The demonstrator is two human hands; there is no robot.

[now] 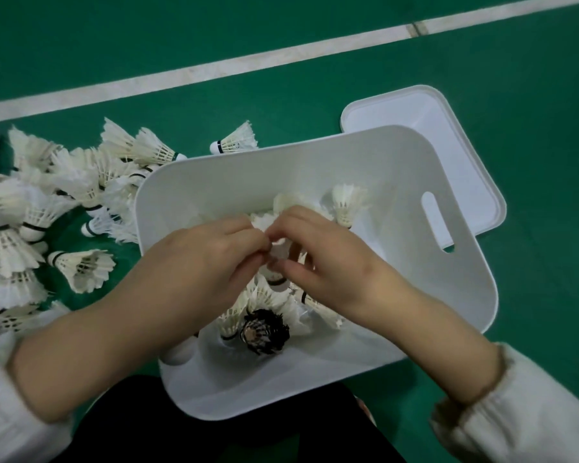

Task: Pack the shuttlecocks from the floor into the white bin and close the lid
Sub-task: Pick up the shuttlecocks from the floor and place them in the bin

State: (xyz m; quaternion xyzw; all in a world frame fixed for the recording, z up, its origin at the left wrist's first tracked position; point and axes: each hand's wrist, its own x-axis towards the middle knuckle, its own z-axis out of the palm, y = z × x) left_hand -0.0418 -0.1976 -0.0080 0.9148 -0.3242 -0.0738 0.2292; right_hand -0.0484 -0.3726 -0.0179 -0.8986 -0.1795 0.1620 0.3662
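Observation:
The white bin [381, 155] stands open on the green floor in front of me. Several white shuttlecocks and one black-feathered shuttlecock [264, 330] lie inside it. Both hands are inside the bin, fingertips together. My left hand [201, 262] and my right hand [318, 259] pinch the same white shuttlecock [276, 250], mostly hidden by the fingers. A pile of white shuttlecocks [47, 208] lies on the floor left of the bin. The white lid [455, 162] rests on the floor behind the bin's right end.
A white court line [248, 65] crosses the floor beyond the bin. One lone shuttlecock [236, 142] lies just behind the bin's far wall. My dark-clothed legs [214, 432] are at the bin's near edge. A handle slot [437, 222] opens in the bin's right wall.

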